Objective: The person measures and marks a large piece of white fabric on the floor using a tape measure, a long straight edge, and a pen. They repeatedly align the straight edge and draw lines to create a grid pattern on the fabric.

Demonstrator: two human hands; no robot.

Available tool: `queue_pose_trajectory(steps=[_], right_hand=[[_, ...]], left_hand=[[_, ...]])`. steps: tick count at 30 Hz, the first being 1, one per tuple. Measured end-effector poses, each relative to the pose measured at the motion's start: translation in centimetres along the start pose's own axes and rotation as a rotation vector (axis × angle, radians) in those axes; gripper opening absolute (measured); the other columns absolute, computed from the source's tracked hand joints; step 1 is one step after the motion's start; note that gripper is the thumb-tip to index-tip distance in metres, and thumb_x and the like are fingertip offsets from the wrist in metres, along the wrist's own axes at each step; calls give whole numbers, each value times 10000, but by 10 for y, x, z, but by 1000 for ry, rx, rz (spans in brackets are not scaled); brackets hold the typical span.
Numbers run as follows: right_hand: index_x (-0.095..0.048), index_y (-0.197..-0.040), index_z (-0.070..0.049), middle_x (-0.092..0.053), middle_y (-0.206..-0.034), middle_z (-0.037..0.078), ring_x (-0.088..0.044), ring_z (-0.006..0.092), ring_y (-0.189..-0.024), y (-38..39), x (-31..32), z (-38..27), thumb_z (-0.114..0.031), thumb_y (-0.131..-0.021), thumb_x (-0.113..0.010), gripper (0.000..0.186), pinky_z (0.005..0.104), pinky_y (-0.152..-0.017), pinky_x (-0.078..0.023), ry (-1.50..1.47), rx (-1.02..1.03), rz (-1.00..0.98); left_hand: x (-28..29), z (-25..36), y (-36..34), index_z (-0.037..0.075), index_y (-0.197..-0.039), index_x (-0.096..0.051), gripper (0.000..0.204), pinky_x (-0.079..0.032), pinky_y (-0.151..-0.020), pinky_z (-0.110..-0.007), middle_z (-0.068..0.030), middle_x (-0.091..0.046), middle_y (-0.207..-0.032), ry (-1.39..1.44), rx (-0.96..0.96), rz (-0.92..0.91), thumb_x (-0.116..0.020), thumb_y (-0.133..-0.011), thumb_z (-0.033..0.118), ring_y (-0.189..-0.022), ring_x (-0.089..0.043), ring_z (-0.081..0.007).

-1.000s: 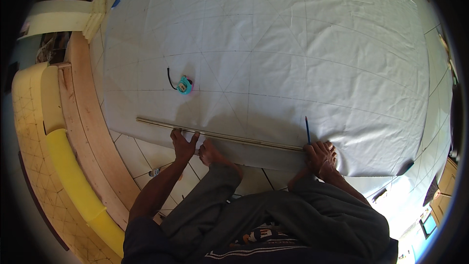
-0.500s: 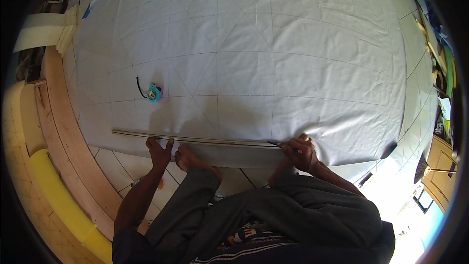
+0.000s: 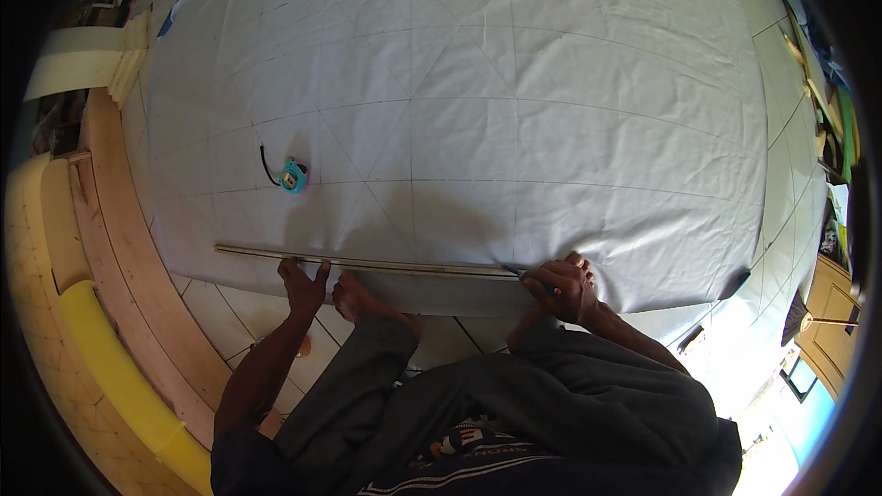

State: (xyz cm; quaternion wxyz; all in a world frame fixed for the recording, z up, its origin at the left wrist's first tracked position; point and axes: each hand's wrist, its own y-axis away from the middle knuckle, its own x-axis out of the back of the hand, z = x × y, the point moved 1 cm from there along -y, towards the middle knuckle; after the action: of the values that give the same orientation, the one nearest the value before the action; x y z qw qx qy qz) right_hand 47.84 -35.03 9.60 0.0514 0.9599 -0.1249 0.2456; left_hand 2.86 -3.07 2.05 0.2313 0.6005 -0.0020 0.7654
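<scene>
- A large white fabric sheet [image 3: 478, 119] lies spread flat on the tiled floor [image 3: 216, 312], and the person crouches at its near edge.
- The sheet already carries a grid of drawn lines: several running across, several running away from the person, and some diagonals meeting near the middle. By that, much of the marking looks done.
- A long, thin straightedge [image 3: 367, 263] lies along the near edge of the sheet, roughly parallel to the hem.
- The left hand [image 3: 301, 283] presses flat on the straightedge near its left part, fingers spread, pinning it down rather than gripping it.
- The right hand [image 3: 560, 289] is clenched around a pen or marker [image 3: 551, 289] at the right end of the straightedge, tip at the cloth beside the rule. The tool is mostly hidden in the fist.
- A bare foot [image 3: 354, 294] rests just by the straightedge between the 2 hands.
- Judging from this, the line along the near edge is the 1 in hand; I cannot tell whether any of it is yet drawn under the rule.
- A teal tape measure [image 3: 294, 174] sits on the sheet, well apart from both hands, its black strap curled beside it.
- Wooden planks [image 3: 110, 220] and a yellow foam roll [image 3: 110, 367] lie left of the sheet.
</scene>
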Motion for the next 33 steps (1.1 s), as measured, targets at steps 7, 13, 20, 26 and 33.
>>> queue_pose_trajectory(steps=[7,13,20,26,33], right_hand=[[-744,-1061,-90,-711,-981,88,-705,284,-884,9,8,1,-187,-887,-786,203,438,-797,-544,155,22,-121],[-654,-1249,-123,-594,-1301,143,-613,361,-1126,30,-9,24,-206,-914,-686,347,500,-965,-487,400,72,-186],[-608,-1312,-120,-564,-1345,162,-586,377,-1167,48,-19,47,-153,-918,-601,395,503,-1004,-477,351,-17,-221],[-597,-1315,-108,-560,-1345,167,-585,384,-1160,53,-20,46,-133,-920,-592,396,500,-1003,-475,379,-9,-196],[-629,-1234,-95,-613,-1268,137,-606,357,-1117,36,-12,29,-132,-886,-688,354,502,-1000,-463,345,-52,-183]], left_hand=[[0,3,2,-88,-1332,-344,819,-416,-1030,-553,-312,-386,-1314,27,57,-5,-818,-882,408,-1209,-466,-505],[7,13,2,-81,-1353,-334,844,-428,-1035,-550,-307,-379,-1338,34,114,-39,-811,-884,434,-1245,-462,-499],[17,23,2,-68,-1361,-347,862,-437,-1049,-545,-288,-374,-1365,38,140,-66,-814,-875,470,-1273,-458,-486],[15,21,1,-58,-1361,-353,844,-445,-1041,-547,-277,-376,-1368,12,135,-71,-804,-882,471,-1282,-456,-479],[15,25,2,-52,-1368,-347,845,-452,-1032,-548,-275,-373,-1374,1,158,-78,-796,-888,478,-1272,-472,-488]])
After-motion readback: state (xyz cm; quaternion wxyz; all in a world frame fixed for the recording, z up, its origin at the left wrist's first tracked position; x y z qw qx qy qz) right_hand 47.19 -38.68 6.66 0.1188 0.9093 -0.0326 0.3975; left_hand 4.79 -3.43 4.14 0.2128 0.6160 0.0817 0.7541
